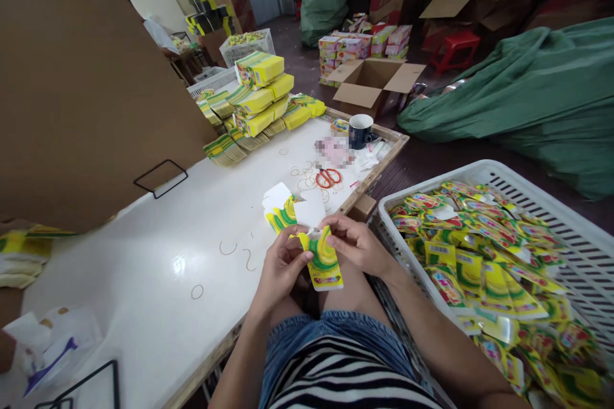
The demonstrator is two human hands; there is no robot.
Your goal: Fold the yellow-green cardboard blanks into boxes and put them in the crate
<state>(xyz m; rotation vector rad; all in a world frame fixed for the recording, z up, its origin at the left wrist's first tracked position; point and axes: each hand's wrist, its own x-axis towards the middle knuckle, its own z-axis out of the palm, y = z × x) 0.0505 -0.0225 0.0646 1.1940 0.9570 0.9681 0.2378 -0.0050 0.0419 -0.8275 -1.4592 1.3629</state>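
Observation:
Over my lap, at the table's front edge, I hold a yellow and green printed card box [322,262] with both hands. My left hand [284,262] pinches its left side between thumb and fingers. At the upper right edge, the fingers of my right hand [357,244] grip the same box near its top. Whether anything small sits inside the box opening is hidden by my fingers. Just beyond lies another opened card box [283,208], white inside and yellow-green outside, on the white table [158,268].
Several rubber bands and orange-handled scissors [329,177] lie on the table. Stacked yellow cartons [261,102] and a dark mug [361,131] stand at the far end. To my right is a white basket [494,169] full of small yellow packs [484,268]. A cardboard box [369,83] sits on the floor.

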